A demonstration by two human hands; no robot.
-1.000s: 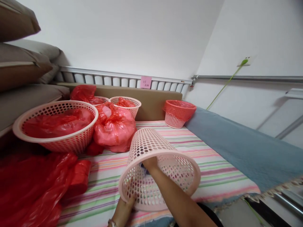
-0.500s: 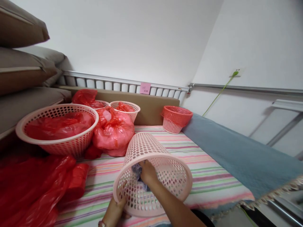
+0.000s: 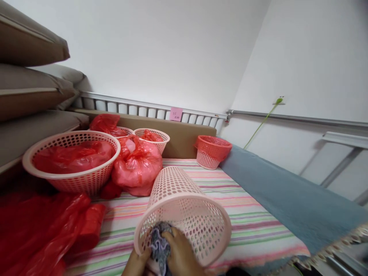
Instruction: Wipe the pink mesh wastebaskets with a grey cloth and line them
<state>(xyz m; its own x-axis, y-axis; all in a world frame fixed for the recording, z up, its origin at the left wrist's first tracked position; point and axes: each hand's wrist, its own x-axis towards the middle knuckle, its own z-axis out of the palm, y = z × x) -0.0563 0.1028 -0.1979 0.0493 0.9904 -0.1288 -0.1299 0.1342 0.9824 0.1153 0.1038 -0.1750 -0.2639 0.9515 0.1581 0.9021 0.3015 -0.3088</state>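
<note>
Currently, perforated pale-pink plastic basket [image 3: 175, 184], tapered, lying on its side on striped fabric [image 3: 247, 228]. Crumpled grey-purple cloth [image 3: 158, 247] at basket's mouth, right hand [image 3: 180, 251] clamped on it. Left hand [image 3: 140, 261] at basket's lower-left edge; whether its grip closes, cannot tell. Glossy, bulging red bag [image 3: 136, 166] beside basket.

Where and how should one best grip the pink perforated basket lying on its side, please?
I'd probably pinch the pink perforated basket by its rim, at the right, from the near side: the mouth faces the camera, so thumb goes inside, fingers outside. That stretch is free; the left hand is at the lower-left rim, the right hand holds crumpled grey cloth.
</note>
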